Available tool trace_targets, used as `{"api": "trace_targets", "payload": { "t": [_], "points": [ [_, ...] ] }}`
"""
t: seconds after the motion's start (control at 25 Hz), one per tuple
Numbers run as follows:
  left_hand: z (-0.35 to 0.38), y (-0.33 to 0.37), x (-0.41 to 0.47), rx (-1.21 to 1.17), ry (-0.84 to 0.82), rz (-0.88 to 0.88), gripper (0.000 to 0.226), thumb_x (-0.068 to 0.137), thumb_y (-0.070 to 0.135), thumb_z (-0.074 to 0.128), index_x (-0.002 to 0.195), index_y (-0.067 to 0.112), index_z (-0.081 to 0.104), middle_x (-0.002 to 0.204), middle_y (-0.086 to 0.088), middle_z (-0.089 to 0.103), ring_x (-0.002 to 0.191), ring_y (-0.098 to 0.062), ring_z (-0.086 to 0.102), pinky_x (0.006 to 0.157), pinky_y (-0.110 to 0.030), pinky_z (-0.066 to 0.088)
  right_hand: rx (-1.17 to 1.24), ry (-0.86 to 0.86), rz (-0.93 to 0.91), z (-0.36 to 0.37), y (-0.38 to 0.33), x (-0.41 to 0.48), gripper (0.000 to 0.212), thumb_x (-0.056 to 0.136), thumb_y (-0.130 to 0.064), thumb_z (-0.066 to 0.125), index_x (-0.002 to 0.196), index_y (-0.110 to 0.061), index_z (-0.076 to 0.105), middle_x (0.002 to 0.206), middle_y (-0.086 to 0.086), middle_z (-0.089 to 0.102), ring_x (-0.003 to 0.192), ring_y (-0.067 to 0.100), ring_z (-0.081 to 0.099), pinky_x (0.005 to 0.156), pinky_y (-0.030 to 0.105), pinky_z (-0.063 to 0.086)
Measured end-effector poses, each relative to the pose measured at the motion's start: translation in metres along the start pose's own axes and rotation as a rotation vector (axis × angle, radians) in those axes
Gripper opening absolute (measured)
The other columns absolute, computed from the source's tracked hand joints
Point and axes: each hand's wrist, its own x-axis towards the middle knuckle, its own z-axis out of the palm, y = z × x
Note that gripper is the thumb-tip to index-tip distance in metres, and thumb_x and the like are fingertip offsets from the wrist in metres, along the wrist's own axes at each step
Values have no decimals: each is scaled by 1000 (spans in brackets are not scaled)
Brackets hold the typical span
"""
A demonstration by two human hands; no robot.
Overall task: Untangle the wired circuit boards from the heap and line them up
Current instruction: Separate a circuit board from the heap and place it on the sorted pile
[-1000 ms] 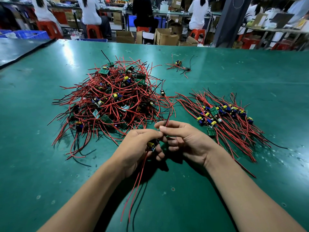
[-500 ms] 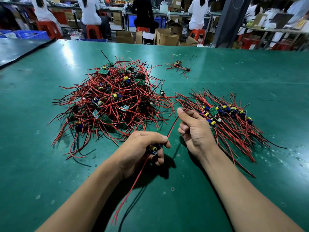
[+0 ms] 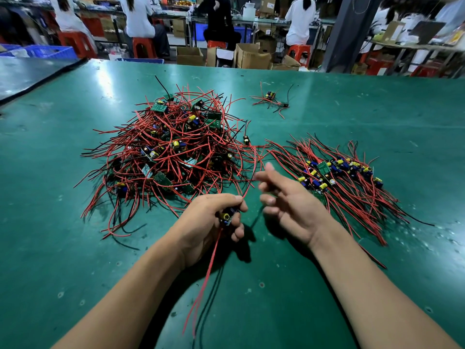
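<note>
One wired circuit board (image 3: pixel 227 215) is held clear of the pile, just above the counter (image 3: pixel 63 222). It is clasped in the left grip (image 3: pixel 203 222), with fingers curled round its yellow and blue components. Its red and black leads (image 3: pixel 208 273) are seen trailing down towards the viewer, and one red wire (image 3: pixel 247 188) is drawn up and away towards the right grip (image 3: pixel 286 205). That right grip is blurred, its fingers loosely bent just beside the wire's dark tip, and it cannot be told whether the wire is pinched there. Beyond and to the left the heap (image 3: pixel 171 152) is spread, a big knot of red and black wire with green boards buried in it, and most of the work is judged to be waiting there. To the right a row of boards (image 3: pixel 337 172) is already laid out, with wires fanned the same way and components strung along a diagonal. A small stray cluster (image 3: pixel 273 99) is left well apart at the far side of the counter. So the task is judged to be well under half done, with one board being freed now, a modest row finished and the bulk yet to be untangled. No writing can be read, since the boards are too small and no legible print is shown on the cardboard boxes (image 3: pixel 251 57) behind the counter.
</note>
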Motion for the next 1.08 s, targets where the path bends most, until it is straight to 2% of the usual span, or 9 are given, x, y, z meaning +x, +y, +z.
{"api": "trace_targets", "payload": {
  "t": [0.12,0.24,0.4,0.52,0.72,0.88,1.0,1.08],
  "points": [
    [-3,5,0,-74,-25,-66,20,79,22,58,64,10,59,51,-2,39,35,-16,41,37,-22,33,-122,-264,53,5,9,-6,28,86,-34,68,109,-18,72,75,-5,57,51,2,43,39,13,34],
    [-6,5,-1,-89,-47,-71,23,77,24,58,57,13,61,52,-2,37,36,-16,40,38,-23,32,-125,-345,38,9,14,-7,23,85,-27,71,106,-22,77,77,-2,61,51,2,44,41,13,36],
    [-7,6,-1,-124,-102,-102,22,81,23,56,62,11,57,52,0,36,36,-15,40,38,-22,32,-65,-212,-83,13,16,-3,15,82,-25,71,91,-17,79,66,-4,50,48,3,41,40,14,33],
    [-7,7,0,-176,-188,-157,26,85,23,51,61,12,55,50,2,34,34,-13,38,37,-21,31,-19,-120,-160,16,18,0,15,80,-28,71,82,-14,74,59,-10,53,44,2,37,37,14,28],
    [-6,6,1,-231,-252,-190,30,88,21,47,61,12,55,50,2,35,34,-13,38,37,-21,33,79,40,-265,15,14,5,10,75,-23,73,71,-17,66,77,-7,70,39,1,34,36,13,26],
    [-4,5,1,-203,-251,-187,30,87,21,48,60,12,55,50,1,35,35,-14,39,39,-23,34,72,204,-350,7,9,10,25,73,-22,76,54,-19,61,78,10,55,37,3,33,36,15,24],
    [-3,5,0,-184,-238,-180,29,86,20,49,59,12,55,50,1,34,36,-15,40,39,-24,34,23,300,-420,2,9,14,31,83,-15,76,55,-20,64,74,3,60,35,4,33,36,16,25],
    [-3,4,-1,-177,-234,-180,29,86,20,49,60,11,55,51,0,34,36,-15,40,39,-24,34,-27,362,-465,1,10,15,23,85,-13,76,64,-18,68,70,-4,61,36,6,32,37,17,25]
  ]
}}
